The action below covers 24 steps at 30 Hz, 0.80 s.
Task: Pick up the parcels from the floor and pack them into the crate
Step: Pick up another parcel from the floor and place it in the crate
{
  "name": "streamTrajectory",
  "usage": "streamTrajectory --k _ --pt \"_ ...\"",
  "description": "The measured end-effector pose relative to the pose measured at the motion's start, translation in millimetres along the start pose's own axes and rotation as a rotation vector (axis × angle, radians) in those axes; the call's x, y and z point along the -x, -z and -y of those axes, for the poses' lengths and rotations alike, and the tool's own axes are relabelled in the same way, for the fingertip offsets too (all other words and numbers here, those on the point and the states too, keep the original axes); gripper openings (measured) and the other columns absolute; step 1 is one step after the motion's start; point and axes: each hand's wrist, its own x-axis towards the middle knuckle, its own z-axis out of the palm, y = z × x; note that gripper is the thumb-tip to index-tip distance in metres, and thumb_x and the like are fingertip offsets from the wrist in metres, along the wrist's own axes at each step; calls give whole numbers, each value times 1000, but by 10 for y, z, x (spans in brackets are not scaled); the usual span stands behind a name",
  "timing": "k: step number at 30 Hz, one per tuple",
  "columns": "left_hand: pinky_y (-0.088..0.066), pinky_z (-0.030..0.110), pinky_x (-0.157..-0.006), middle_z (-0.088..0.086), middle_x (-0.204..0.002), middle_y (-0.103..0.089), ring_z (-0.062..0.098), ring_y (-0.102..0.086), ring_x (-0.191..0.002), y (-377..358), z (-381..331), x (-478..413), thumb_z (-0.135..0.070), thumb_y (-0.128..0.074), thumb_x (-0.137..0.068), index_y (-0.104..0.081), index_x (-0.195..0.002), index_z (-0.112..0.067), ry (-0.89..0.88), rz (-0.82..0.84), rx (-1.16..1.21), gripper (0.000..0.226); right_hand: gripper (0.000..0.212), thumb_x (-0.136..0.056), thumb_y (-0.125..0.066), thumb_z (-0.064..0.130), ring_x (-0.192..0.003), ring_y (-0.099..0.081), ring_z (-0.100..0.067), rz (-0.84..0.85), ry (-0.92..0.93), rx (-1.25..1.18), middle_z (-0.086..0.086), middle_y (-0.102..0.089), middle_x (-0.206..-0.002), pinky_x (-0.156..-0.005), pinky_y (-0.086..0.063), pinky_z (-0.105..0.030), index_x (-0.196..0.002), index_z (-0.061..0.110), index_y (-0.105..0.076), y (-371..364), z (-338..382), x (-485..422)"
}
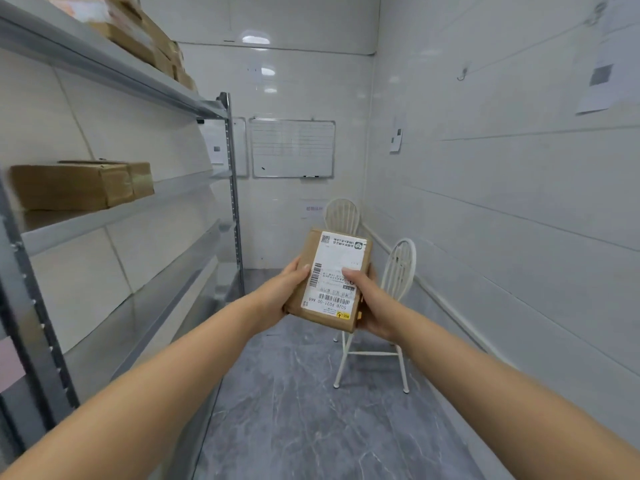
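Well, I have one parcel (329, 278) up in the air in front of me, and both grips are on it. My left grip (282, 294) is curled round its left side, with the thumb on top by the edge. My right grip (372, 306) is curled round its right side, with the thumb pressed on the white label (341, 252). So both are clamped on the parcel, and it is off the floor. It is a small flat brown box, and it is tipped a bit, with the far end higher.

I think this is the carry part of the job. The pick-up of this one looks done. The packing is not done, as I cannot see the crate anywhere here. I also cannot see any more parcels on the grey floor (294, 393), so I cannot tell how many are left.

On my left is a metal rack (231, 168) with brown boxes (69, 185) on its shelves. Ahead are two white chairs (400, 268) by the wall and a whiteboard (292, 148). Next I would have to find the crate, turn to it and set the parcel down inside, flat, so more can fit.
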Motion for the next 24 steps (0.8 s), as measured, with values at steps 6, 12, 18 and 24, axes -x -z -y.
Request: streamTrajectory --k 6,12,18,24 --pt "-15 57 -111 0 -146 -41 28 -32 -139 -582 155 -272 -58 -67 -70 -31 -144 -30 88 -39 59 87 60 -86 -61 34 -99 -66 -32 -265 92 -261 -7 -68 -112 -82 -48 -65 -136 30 -27 474 11 121" --pt "-56 35 -62 6 -112 -69 22 -70 -84 -1014 264 -543 -40 -70 -80 -33 -137 -25 94 75 178 69 74 -87 -63 31 -89 -65 -23 -387 96 -313 -10 -63 -118 -66 -54 -39 -144 26 -17 807 -14 322" --pt "-57 30 -69 4 -99 -75 19 -72 -82 -710 -38 -727 -28 -62 -89 -55 -121 -21 -32 186 -2 34 91 -81 -65 44 -141 -25 -26 -553 161 -104 -5 -24 -155 -113 -18 -53 -149 35 -5 1277 214 404" --pt "-56 23 -56 -1 -79 -74 13 -70 -66 -431 -245 -610 -22 -64 -87 -59 -98 -19 36 389 -308 12 89 -59 -74 51 -115 -56 -21 55 -69 231 -5 -57 -133 -94 -47 -39 -138 27 -41 1000 196 267"
